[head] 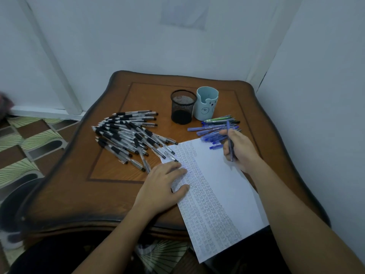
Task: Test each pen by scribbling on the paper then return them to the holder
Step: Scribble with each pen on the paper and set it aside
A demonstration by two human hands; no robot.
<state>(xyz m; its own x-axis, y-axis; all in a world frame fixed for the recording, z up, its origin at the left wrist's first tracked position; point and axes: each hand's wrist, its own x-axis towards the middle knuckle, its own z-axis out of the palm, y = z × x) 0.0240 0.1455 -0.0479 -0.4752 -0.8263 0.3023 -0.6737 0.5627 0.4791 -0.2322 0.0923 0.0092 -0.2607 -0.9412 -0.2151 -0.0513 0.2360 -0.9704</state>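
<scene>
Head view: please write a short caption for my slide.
Right hand holds a blue pen over the scribbled paper while the left hand rests flat on it.

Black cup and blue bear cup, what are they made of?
The black cup looks like metal wire mesh with a matte black finish: its wall is full of tiny holes that you can see through. The blue bear cup looks like smooth plastic, or maybe ceramic: its pale wall is solid, with a soft sheen and a bear face on it.
</scene>
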